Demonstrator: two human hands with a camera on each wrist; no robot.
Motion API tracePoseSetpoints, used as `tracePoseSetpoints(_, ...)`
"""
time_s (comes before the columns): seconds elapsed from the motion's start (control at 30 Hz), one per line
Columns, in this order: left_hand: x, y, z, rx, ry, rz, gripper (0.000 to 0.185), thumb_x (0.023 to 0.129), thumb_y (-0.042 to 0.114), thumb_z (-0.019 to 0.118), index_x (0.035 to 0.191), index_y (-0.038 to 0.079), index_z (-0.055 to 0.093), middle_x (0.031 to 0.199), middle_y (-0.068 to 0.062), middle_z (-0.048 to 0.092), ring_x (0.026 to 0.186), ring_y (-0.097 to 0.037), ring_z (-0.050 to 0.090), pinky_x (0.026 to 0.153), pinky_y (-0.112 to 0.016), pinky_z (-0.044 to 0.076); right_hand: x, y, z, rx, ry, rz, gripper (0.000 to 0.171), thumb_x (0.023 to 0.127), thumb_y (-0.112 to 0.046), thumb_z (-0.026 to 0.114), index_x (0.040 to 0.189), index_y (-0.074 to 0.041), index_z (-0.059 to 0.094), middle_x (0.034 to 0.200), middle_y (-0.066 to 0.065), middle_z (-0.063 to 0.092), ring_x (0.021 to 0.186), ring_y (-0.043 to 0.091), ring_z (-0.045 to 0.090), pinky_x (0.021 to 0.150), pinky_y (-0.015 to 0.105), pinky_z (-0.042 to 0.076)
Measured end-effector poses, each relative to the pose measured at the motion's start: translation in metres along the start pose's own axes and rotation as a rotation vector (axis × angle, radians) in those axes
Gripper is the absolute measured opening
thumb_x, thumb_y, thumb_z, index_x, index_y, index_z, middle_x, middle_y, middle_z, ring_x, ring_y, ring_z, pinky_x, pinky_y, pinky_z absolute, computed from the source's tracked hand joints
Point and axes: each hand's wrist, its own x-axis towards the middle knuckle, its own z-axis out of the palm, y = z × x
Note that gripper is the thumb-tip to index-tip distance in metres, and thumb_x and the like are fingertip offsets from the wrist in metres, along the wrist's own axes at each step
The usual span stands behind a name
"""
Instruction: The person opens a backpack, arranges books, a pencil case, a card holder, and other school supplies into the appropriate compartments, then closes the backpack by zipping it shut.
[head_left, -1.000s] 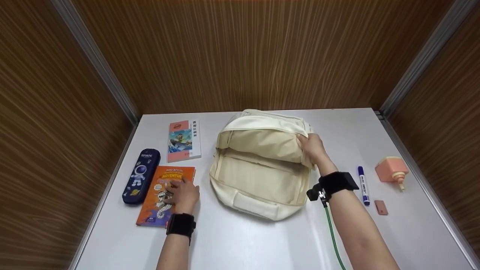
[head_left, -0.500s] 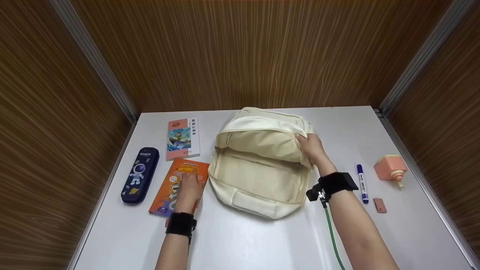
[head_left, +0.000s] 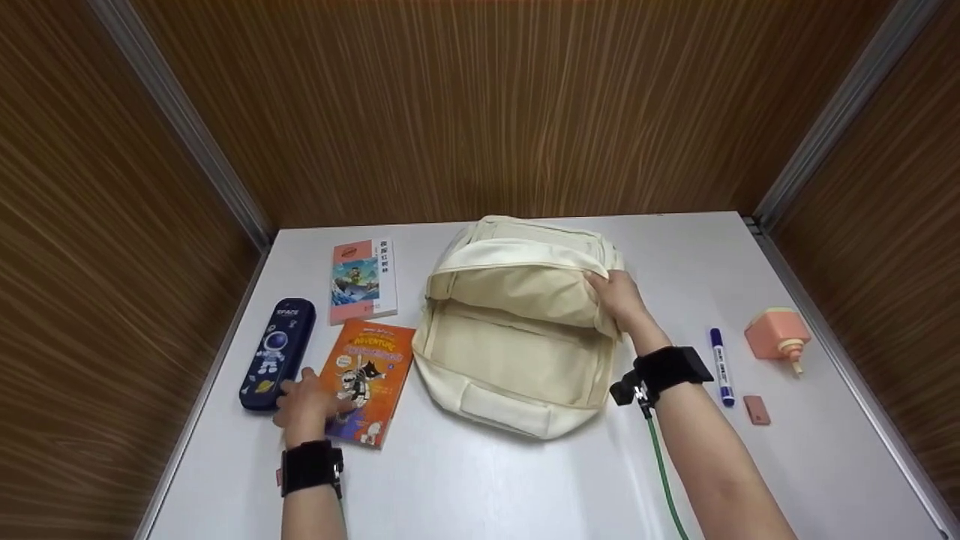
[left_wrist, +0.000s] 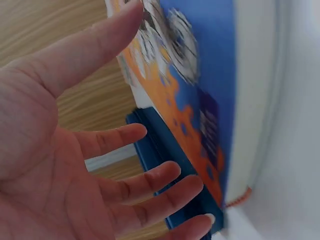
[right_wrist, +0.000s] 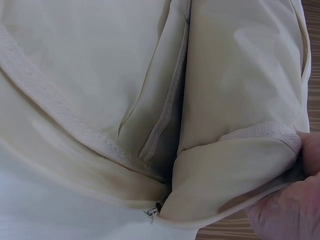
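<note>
A cream backpack (head_left: 517, 352) lies open in the middle of the white table. My right hand (head_left: 616, 296) grips the edge of its upper flap and holds the main compartment open; in the right wrist view the fingers (right_wrist: 285, 210) pinch that flap over the pale lining (right_wrist: 100, 75). My left hand (head_left: 304, 405) hovers with fingers spread at the near left corner of an orange comic book (head_left: 371, 367), between it and a dark blue pencil case (head_left: 277, 352). In the left wrist view the open palm (left_wrist: 100, 165) faces the book (left_wrist: 200, 75) and the case (left_wrist: 165, 165); contact is unclear.
A second, pink-and-white book (head_left: 364, 279) lies behind the orange one. Right of the backpack are a blue marker (head_left: 720, 366), a small pink eraser (head_left: 757, 410) and a peach dispenser (head_left: 776, 336). Wood-grain walls enclose the table on three sides.
The orange book slid right toward the backpack and turned a little. My left hand then drew back left to the book's near corner. The right hand kept its grip on the flap.
</note>
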Motion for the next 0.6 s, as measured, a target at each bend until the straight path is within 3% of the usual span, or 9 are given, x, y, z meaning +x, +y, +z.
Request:
tracePoseSetpoints(0.13, -0.001, -0.012, 0.000, -0.049, -0.030, -0.033, 0.104, 0.073, 0.038, 0.084, 0.144, -0.011, 0.025, 0.126, -0.042, 0.036, 0.116, -0.057, 0.039, 0.093, -0.066, 0.034, -0.001, 0.000, 0.000, 0.013, -0.001, 0.001, 0.037, 0.102, -0.032, 0.052, 0.105, 0.005, 0.059, 0.097, 0.012, 0.056, 0.088, 0.021, 0.052, 0.079, 0.030, 0.044)
tracePoseSetpoints(0.37, 0.001, -0.024, -0.001, -0.078, -0.020, -0.040, 0.090, 0.068, 0.043, 0.086, 0.125, -0.015, 0.046, 0.119, -0.038, 0.051, 0.110, -0.052, 0.048, 0.091, -0.064, 0.034, -0.002, 0.001, 0.001, 0.061, -0.010, 0.030, 0.034, 0.102, -0.030, 0.052, 0.093, 0.001, 0.059, 0.082, 0.006, 0.054, 0.075, 0.017, 0.053, 0.068, 0.027, 0.046)
tracePoseSetpoints(0.6, 0.000, -0.027, 0.001, -0.164, -0.028, -0.054, 0.090, 0.064, 0.048, 0.088, 0.119, -0.012, 0.051, 0.105, -0.027, 0.057, 0.097, -0.042, 0.049, 0.091, -0.059, 0.035, -0.002, 0.002, 0.002, 0.036, 0.005, 0.015, 0.035, 0.102, -0.032, 0.052, 0.096, 0.002, 0.058, 0.090, 0.009, 0.055, 0.083, 0.020, 0.052, 0.075, 0.030, 0.044)
